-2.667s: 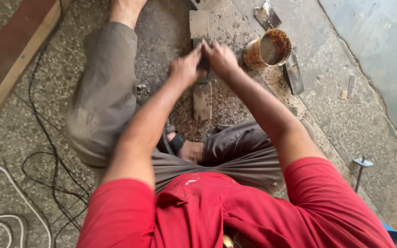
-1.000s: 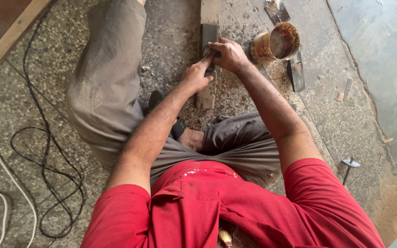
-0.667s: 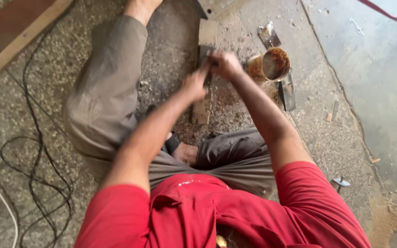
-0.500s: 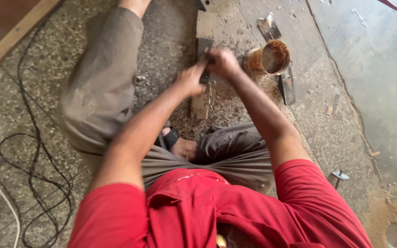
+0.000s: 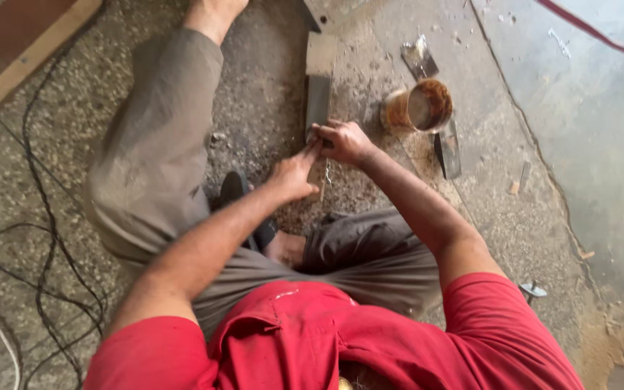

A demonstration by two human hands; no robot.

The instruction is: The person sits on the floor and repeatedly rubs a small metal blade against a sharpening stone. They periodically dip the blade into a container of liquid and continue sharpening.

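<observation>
1. A person in a red shirt and grey-brown trousers sits on a speckled stone floor (image 5: 254,94), seen from above by their own head camera, with the legs folded and a narrow strip of wood (image 5: 318,108) lying on the floor between them, running away from the body.

2. How far the work has come, judging from this view: pale sawdust is scattered around the strip, so some cutting or scraping looks done. The near part of the strip is hidden under the hands, and I cannot tell how much is left.

3. The right hand (image 5: 344,142) is closed into a fist on top of the strip, knuckles up. It seems to grip a small dark tool, but the tool itself is too hidden to name.

4. The left hand (image 5: 294,173) rests just beside it, fingers (image 5: 310,153) stretched forward and touching the strip's near edge — pressing rather than gripping, as far as I can tell.

5. Both forearms reach forward and meet over the strip, elbows out, the right arm more bent.

6. To the right of the strip stands a rusty open tin (image 5: 419,108) with a pale inside. A flat metal blade (image 5: 448,148) lies just beside it.

7. Dark cables (image 5: 34,217) loop over the floor on the left — well apart from the hands.
</observation>
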